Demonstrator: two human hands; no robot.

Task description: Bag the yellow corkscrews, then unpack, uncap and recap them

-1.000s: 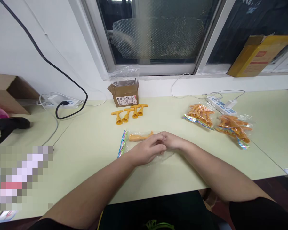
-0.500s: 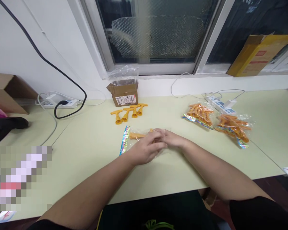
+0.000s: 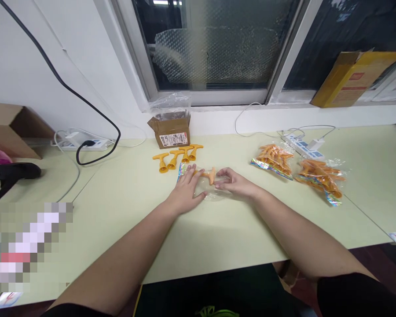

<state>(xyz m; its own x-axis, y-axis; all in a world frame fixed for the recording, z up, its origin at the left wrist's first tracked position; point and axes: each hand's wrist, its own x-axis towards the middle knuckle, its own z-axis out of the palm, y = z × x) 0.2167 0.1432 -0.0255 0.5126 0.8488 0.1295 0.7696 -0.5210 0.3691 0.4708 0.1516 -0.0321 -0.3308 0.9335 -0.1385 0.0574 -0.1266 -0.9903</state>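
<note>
A clear plastic bag (image 3: 208, 193) with a colourful strip lies flat on the table in front of me. Inside or on it is an orange T-shaped plastic piece (image 3: 212, 176), its stem partly behind my left fingers. My left hand (image 3: 184, 192) rests palm down on the bag's left part, fingers spread. At the bag's right end, my right hand (image 3: 236, 183) has its fingers curled around the clear film, close to the T-piece's crossbar. Beyond my left hand, several loose orange T-shaped pieces (image 3: 173, 159) stand in a row.
Behind the loose pieces is an open small cardboard box (image 3: 173, 134). Two filled bags of orange pieces, one nearer the middle (image 3: 273, 159) and one farther right (image 3: 320, 175), lie near a power strip (image 3: 305, 147). A black cable (image 3: 66, 86) hangs at the left.
My hands have moved apart, uncovering the orange T-piece's crossbar. My left hand has shifted left and spread flat on the bag, and the bag's strip sits slightly farther away.
</note>
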